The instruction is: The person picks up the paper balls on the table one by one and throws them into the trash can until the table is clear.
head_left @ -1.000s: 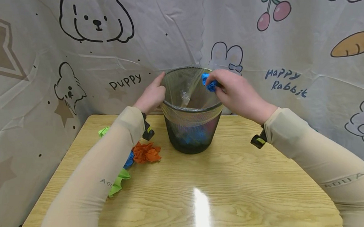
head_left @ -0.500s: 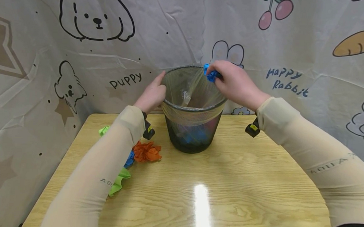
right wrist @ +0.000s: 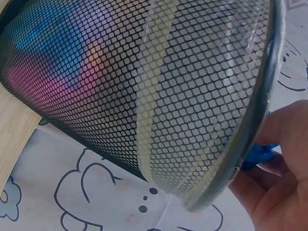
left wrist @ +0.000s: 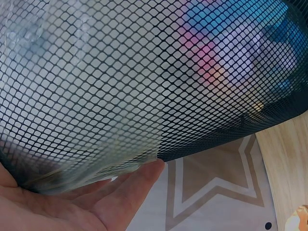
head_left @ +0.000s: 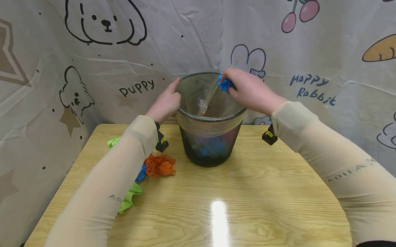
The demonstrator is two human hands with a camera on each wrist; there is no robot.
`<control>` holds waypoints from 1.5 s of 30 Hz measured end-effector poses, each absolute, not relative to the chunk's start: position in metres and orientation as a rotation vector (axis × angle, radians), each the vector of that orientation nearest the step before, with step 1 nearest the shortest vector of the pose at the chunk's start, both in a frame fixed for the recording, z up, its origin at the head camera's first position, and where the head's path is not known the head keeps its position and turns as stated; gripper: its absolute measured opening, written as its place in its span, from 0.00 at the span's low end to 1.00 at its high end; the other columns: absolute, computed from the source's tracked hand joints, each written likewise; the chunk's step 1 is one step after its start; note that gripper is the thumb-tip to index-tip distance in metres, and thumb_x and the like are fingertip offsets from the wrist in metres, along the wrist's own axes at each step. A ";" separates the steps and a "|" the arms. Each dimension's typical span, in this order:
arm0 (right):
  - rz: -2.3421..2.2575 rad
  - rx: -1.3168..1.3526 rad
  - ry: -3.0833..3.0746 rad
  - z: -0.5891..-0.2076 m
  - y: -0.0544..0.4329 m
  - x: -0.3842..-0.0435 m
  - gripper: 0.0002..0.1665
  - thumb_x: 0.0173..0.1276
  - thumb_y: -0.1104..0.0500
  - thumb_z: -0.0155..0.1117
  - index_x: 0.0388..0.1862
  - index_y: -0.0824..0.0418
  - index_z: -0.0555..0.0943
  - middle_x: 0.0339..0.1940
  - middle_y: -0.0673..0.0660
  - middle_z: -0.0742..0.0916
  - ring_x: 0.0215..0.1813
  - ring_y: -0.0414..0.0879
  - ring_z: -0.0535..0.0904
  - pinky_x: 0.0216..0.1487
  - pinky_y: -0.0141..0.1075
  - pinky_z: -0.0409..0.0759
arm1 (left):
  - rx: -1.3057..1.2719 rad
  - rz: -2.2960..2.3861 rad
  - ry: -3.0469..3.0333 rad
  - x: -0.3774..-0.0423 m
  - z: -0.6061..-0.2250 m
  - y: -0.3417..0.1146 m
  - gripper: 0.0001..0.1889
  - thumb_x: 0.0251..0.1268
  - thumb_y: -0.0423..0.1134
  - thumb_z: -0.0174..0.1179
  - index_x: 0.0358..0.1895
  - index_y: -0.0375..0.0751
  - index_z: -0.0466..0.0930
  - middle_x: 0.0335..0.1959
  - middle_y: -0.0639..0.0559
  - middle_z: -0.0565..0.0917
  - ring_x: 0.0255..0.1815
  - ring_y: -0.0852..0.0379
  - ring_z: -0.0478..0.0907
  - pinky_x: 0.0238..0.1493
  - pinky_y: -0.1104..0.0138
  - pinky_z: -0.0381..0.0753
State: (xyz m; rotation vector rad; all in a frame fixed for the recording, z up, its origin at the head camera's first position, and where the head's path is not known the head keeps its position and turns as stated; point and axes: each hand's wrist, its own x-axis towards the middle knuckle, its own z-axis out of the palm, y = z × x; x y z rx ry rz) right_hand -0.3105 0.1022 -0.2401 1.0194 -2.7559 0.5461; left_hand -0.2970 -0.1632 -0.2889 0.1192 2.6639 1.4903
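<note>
Right hand (head_left: pixel 248 89) edges leftward | grip clamped on blue paper wad (head_left: pixel 224 83), unreleased | left hand (head_left: pixel 165 104) touching mesh wastebasket (head_left: pixel 209 119), grip unclear

2 arms (head_left: pixel 343 176) forward, left hand (head_left: pixel 164 102) with index finger (head_left: pixel 174 85) straight, right hand (head_left: pixel 250 89) curled

Beyond the tabletop (head_left: pixel 268 201) I see a printed cloth (head_left: pixel 191 54); its puppy drawing (head_left: pixel 105 23), cherries (head_left: pixel 308 11) and carrot (head_left: pixel 387 47) sit above the tabletop.

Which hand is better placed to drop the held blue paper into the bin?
Right hand, probably: it holds the blue paper at the bin's rim; the left hand touches its left side.
</note>
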 end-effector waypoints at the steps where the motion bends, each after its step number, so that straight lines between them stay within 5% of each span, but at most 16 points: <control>1: 0.532 1.021 -2.767 -0.240 0.102 -0.311 0.12 0.80 0.64 0.50 0.57 0.62 0.75 0.52 0.56 0.81 0.48 0.51 0.75 0.54 0.47 0.75 | 0.119 1.490 2.664 -0.297 -0.289 -0.163 0.34 0.80 0.36 0.28 0.85 0.58 0.36 0.85 0.53 0.41 0.14 0.60 0.55 0.23 0.65 0.66; 15: 0.370 1.031 -2.853 -0.246 0.094 -0.315 0.09 0.79 0.61 0.54 0.54 0.58 0.75 0.46 0.54 0.82 0.42 0.51 0.76 0.47 0.47 0.74 | 0.131 1.470 2.687 -0.296 -0.287 -0.162 0.34 0.81 0.36 0.28 0.85 0.58 0.36 0.85 0.53 0.41 0.15 0.60 0.55 0.26 0.62 0.68; 26: 0.303 1.003 -2.859 -0.249 0.098 -0.315 0.16 0.76 0.57 0.59 0.60 0.57 0.77 0.46 0.54 0.85 0.47 0.54 0.73 0.47 0.49 0.74 | 0.166 1.494 2.676 -0.295 -0.286 -0.162 0.34 0.80 0.35 0.28 0.85 0.54 0.36 0.85 0.53 0.40 0.35 0.53 0.65 0.31 0.62 0.69; 34: 0.322 0.985 -2.867 -0.250 0.099 -0.315 0.23 0.76 0.48 0.61 0.64 0.56 0.77 0.52 0.54 0.86 0.52 0.55 0.73 0.53 0.51 0.73 | 0.156 1.489 2.676 -0.295 -0.287 -0.162 0.34 0.81 0.35 0.28 0.85 0.55 0.36 0.85 0.54 0.40 0.22 0.57 0.59 0.33 0.58 0.71; 37: 0.348 0.967 -2.863 -0.250 0.102 -0.314 0.30 0.77 0.42 0.59 0.70 0.55 0.75 0.62 0.56 0.84 0.61 0.58 0.72 0.60 0.54 0.71 | 0.156 1.489 2.680 -0.295 -0.287 -0.162 0.33 0.81 0.35 0.28 0.85 0.55 0.36 0.85 0.54 0.40 0.38 0.55 0.68 0.37 0.59 0.70; 41: 0.395 0.930 -2.809 -0.250 0.108 -0.314 0.32 0.80 0.39 0.53 0.73 0.56 0.74 0.68 0.57 0.81 0.66 0.59 0.72 0.66 0.55 0.67 | 0.158 1.492 2.676 -0.294 -0.288 -0.163 0.33 0.81 0.36 0.28 0.85 0.54 0.36 0.85 0.54 0.40 0.59 0.46 0.65 0.45 0.57 0.69; 45: 0.433 0.860 -2.755 -0.250 0.116 -0.313 0.30 0.82 0.42 0.49 0.73 0.56 0.75 0.67 0.56 0.82 0.63 0.58 0.72 0.66 0.55 0.66 | 0.160 1.485 2.676 -0.294 -0.288 -0.164 0.33 0.80 0.36 0.28 0.85 0.55 0.36 0.85 0.54 0.40 0.39 0.51 0.68 0.40 0.58 0.70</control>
